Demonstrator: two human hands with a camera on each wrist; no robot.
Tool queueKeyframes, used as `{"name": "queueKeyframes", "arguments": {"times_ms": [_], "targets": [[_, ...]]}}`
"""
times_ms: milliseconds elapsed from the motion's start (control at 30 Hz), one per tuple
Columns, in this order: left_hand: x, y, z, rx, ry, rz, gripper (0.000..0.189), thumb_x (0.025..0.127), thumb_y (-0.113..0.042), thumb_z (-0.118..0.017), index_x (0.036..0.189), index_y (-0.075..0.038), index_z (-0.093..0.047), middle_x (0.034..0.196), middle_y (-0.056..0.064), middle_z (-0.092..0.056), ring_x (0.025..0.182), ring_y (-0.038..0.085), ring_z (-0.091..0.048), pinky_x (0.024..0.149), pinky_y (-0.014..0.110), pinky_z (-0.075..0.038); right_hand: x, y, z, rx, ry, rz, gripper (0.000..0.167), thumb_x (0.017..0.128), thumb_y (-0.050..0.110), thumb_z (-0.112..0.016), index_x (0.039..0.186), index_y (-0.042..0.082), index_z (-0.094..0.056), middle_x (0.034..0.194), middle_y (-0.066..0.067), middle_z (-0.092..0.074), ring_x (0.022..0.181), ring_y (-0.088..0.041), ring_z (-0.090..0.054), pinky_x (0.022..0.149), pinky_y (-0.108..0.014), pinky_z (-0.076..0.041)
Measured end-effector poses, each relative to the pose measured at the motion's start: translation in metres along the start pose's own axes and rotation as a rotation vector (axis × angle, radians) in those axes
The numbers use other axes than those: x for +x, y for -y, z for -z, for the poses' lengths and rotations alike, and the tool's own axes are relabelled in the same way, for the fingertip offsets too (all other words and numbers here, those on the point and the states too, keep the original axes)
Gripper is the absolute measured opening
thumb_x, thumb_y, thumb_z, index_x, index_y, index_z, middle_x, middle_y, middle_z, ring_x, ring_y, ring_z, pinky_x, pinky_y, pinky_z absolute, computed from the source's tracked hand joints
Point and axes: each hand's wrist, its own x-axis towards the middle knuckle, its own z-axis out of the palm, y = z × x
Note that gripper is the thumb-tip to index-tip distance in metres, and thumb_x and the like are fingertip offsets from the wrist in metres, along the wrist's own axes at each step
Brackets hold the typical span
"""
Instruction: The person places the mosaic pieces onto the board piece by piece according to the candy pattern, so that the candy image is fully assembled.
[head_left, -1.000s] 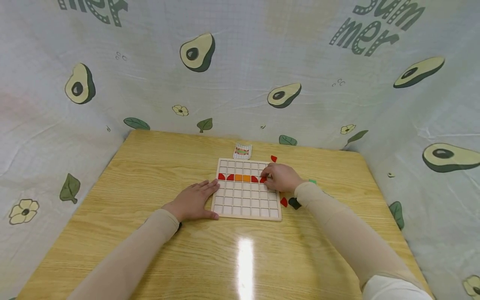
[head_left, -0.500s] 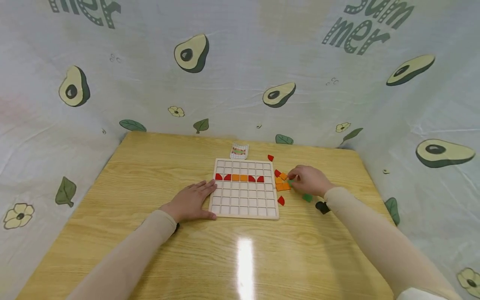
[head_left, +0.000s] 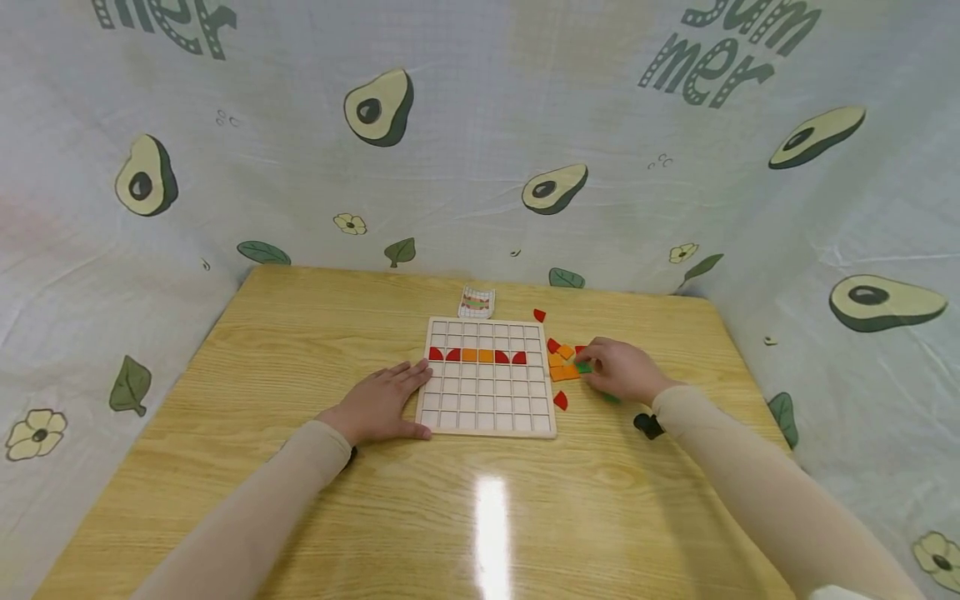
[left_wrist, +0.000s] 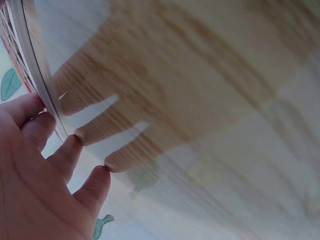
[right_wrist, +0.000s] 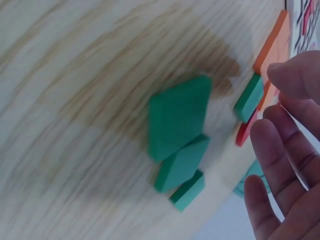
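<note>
The left hand [head_left: 378,406] lies flat, fingers spread, touching the left edge of the board [head_left: 486,402]. The right hand [head_left: 624,369], fingers loosely bent and holding nothing visible, is among loose pieces [head_left: 561,400] right of it on the tabletop [head_left: 330,317]. Choosing a piece seems in hand; next calls for a light pinch. Counted: one board; in its row, four reds [head_left: 452,356], two oranges [head_left: 469,355]; loose, four red, roughly four orange, four green.
</note>
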Motion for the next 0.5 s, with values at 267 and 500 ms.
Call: {"name": "queueKeyframes", "arguments": {"times_ms": [267, 500], "targets": [[-0.0002, -0.0015, 0.0004, -0.009, 0.003, 0.002, 0.103, 0.082, -0.071, -0.065, 0.157, -0.010, -0.031, 0.164, 0.007, -0.021, 0.147, 0.034, -0.024, 0.115, 0.055, -0.025, 0.0079, 0.0076, -0.0048, -0.005, 0.003, -0.003, 0.027, 0.085, 0.014, -0.076, 0.111, 0.013, -0.075, 0.107, -0.002, -0.065, 0.076, -0.010, -0.055, 0.070, -0.033, -0.051], [0.0000, 0.0006, -0.0011, -0.012, 0.007, 0.010, 0.104, 0.082, -0.071, -0.065, 0.158, -0.010, -0.030, 0.164, 0.006, -0.020, 0.147, 0.034, -0.023, 0.115, 0.055, -0.025, 0.0066, 0.0037, -0.0039, 0.014, -0.005, -0.007, 0.028, 0.085, 0.013, -0.076, 0.112, 0.012, -0.074, 0.109, -0.003, -0.065, 0.075, -0.012, -0.054, 0.067, -0.032, -0.050]]}}
